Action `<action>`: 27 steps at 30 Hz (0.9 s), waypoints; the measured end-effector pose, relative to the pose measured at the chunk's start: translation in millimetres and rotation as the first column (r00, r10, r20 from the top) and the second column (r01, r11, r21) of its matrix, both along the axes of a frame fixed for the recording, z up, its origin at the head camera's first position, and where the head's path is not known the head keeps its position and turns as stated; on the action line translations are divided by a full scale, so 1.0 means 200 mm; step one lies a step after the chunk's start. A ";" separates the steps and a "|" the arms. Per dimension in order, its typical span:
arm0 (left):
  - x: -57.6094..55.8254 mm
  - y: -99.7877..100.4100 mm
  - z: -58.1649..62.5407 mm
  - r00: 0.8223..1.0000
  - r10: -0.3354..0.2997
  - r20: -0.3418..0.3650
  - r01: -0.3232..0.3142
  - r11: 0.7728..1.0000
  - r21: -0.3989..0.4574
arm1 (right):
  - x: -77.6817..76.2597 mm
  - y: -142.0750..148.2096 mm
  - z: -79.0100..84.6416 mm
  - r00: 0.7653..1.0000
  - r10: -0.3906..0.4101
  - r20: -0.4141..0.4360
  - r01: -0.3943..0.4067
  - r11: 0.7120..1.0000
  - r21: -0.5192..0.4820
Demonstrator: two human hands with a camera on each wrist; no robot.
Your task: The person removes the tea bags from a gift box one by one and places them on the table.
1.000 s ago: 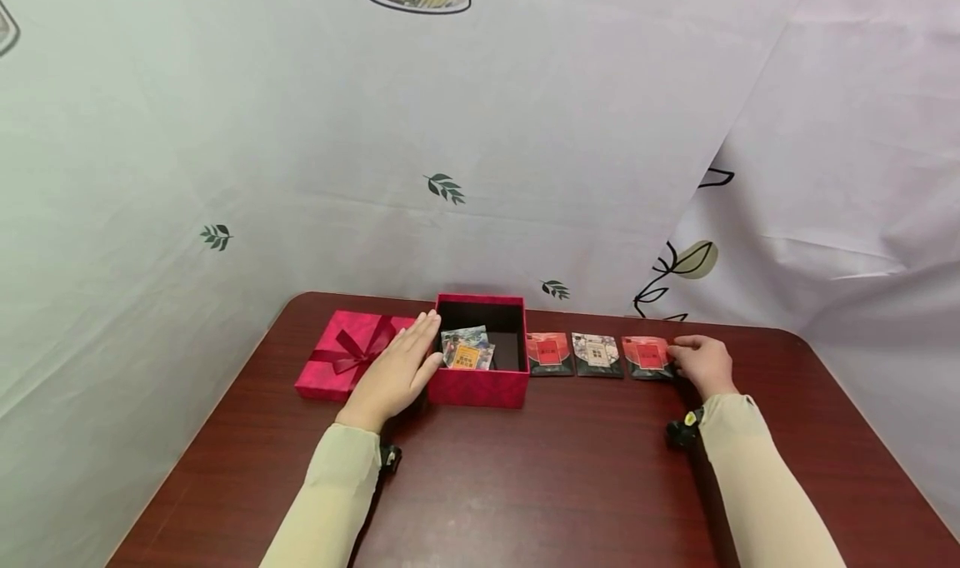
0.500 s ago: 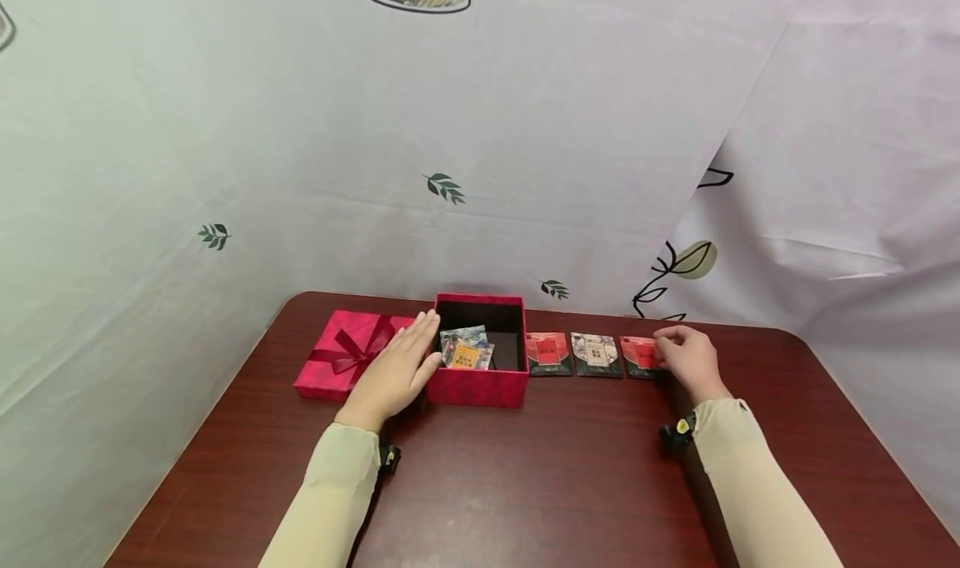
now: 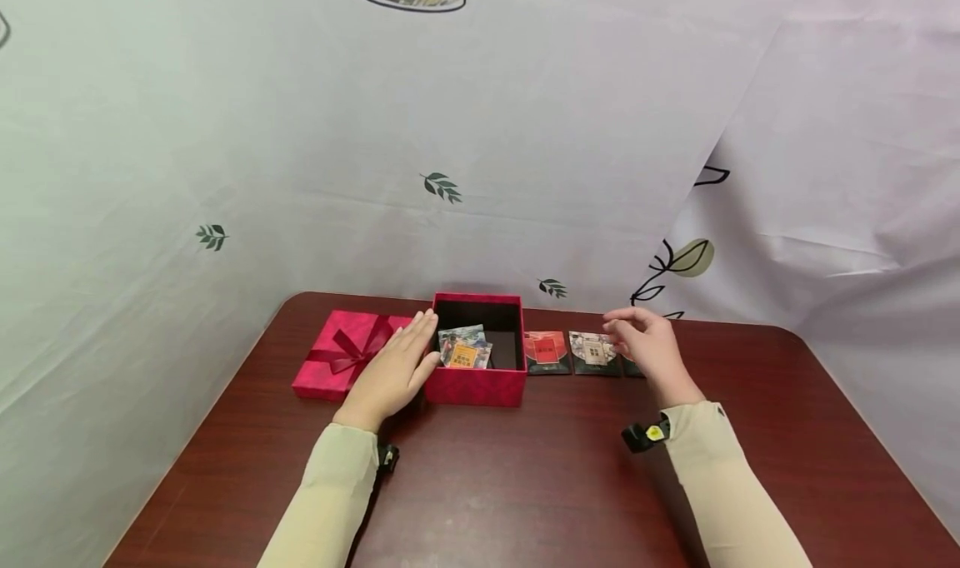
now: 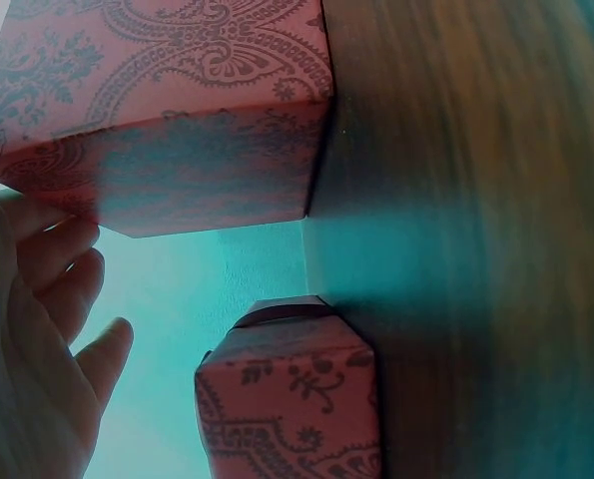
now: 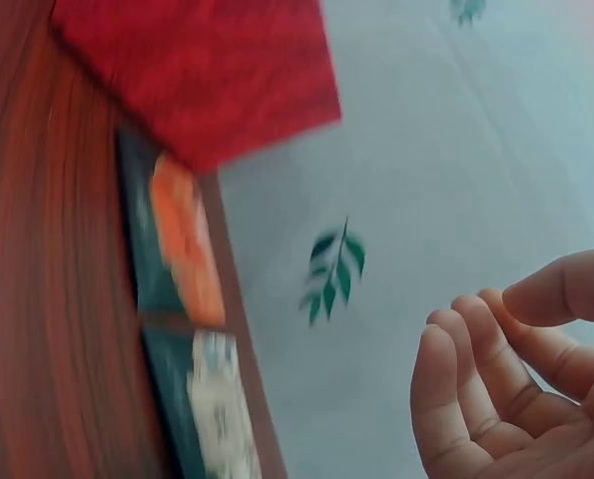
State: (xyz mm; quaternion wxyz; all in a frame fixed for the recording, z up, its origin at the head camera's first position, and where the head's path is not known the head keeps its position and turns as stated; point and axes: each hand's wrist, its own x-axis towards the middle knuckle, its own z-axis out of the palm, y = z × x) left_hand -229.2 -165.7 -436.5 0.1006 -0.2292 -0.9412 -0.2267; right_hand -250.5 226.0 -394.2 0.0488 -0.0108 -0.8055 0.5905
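The right hand (image 3: 651, 351), fingers loosely bent and holding nothing, hangs near a square white-and-black flat sachet (image 3: 588, 358), in a left-to-right row beside an open crimson cardboard box (image 3: 476, 389). The sachet's dark edge faces the person; its characters are too small to read. The left hand (image 3: 390, 372), straight-fingered, lies at the box's left side.

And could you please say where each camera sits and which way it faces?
Head: on the head, facing forward and down at the table, box and lid; left hand, right hand and sleeves show.
Left wrist: on that wrist, facing the box, lid and table; left hand shows.
Right wrist: on that wrist, facing the red packet, white packet and box; right hand shows.
Head and right wrist share those packets.
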 end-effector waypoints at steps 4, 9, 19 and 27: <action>0.00 0.00 0.00 1.000 -0.002 0.001 0.002 1.000 -0.004 | 0.02 -0.09 0.02 0.999 0.046 -0.014 -0.046 0.998 -0.039; -0.01 0.00 -0.01 1.000 -0.009 -0.016 0.009 1.000 -0.007 | 0.04 -0.20 0.05 0.995 0.099 -0.023 -0.101 0.990 -0.099; -0.01 0.00 -0.02 0.999 -0.013 -0.034 0.012 1.000 -0.009 | 0.06 -0.43 0.13 0.975 0.204 -0.088 -0.214 0.968 -0.128; -0.02 0.00 -0.02 0.999 -0.015 -0.033 0.015 1.000 -0.002 | 0.05 -0.57 0.15 0.971 0.238 -0.030 -0.240 0.961 -0.140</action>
